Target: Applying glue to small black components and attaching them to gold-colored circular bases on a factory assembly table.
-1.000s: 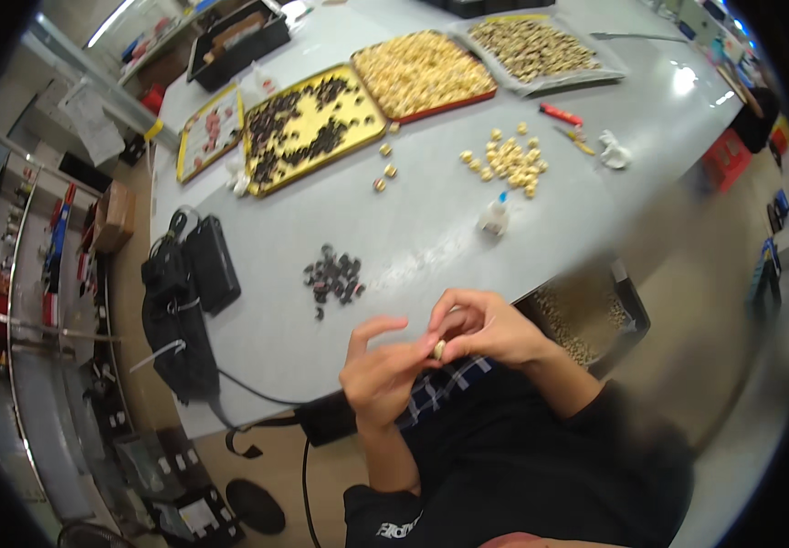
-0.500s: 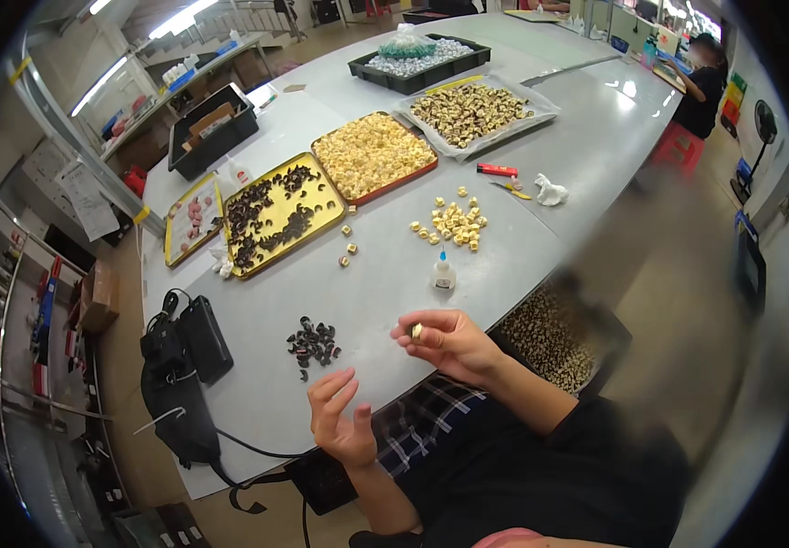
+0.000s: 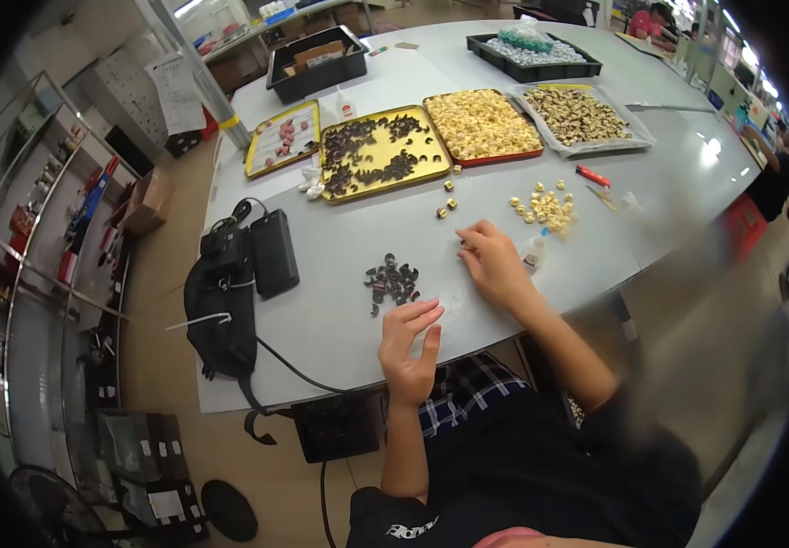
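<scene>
My right hand (image 3: pixel 498 265) is over the middle of the table. Its thumb and fingertips pinch a small gold-and-dark piece (image 3: pixel 465 244), mostly covered by the fingers. My left hand (image 3: pixel 410 352) is near the table's front edge, with nothing in it, thumb and fingers apart. Just beyond the left fingertips lies a pile of small dark curved pieces (image 3: pixel 393 280). To the right of my right hand stands a small clear bottle (image 3: pixel 533 251) with a blue tip. A heap of small gold block-shaped pieces (image 3: pixel 545 210) lies past the bottle. Several similar loose pieces (image 3: pixel 450 186) sit near the trays.
Along the back are a yellow tray of dark pieces (image 3: pixel 433 168), a red-rimmed tray of pale gold pieces (image 3: pixel 539 153), and a plastic-lined tray (image 3: pixel 627 144). A black pouch (image 3: pixel 221 310) with a cable and a black power bank (image 3: pixel 274 254) lie left. A red cutter (image 3: pixel 593 175) lies right.
The view has swung, so the table sits further right and higher. My right hand has moved forward with the small piece, towards the loose gold pieces. The left hand stays near the dark pile, fingers still apart.
</scene>
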Demonstrator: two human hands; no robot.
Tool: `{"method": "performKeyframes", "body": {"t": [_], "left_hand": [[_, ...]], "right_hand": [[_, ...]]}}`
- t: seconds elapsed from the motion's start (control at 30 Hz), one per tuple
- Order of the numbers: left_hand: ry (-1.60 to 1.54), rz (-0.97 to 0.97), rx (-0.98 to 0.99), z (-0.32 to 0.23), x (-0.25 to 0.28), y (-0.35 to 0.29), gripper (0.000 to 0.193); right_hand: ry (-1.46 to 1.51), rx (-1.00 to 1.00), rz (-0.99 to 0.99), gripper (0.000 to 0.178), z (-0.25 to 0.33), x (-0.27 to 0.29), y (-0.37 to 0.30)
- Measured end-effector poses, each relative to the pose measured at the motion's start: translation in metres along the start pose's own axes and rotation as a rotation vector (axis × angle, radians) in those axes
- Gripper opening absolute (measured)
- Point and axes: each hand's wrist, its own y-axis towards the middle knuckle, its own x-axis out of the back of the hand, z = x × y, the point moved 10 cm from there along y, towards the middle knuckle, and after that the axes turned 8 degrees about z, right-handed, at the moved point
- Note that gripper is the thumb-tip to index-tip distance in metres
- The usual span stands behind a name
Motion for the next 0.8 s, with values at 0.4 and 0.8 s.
{"method": "performKeyframes", "body": {"t": [0.4,0.8], "left_hand": [[0.038,0.032,0.039,0.005,-0.005,0.002,0.017],[0.053,0.015,0.032,0.003,-0.012,-0.002,0.017]], "right_hand": [[-0.335,0.023,-0.862,0.004,0.004,0.191,-0.105],[-0.765,-0.664,-0.596,0.036,-0.192,0.266,-0.105]]}}
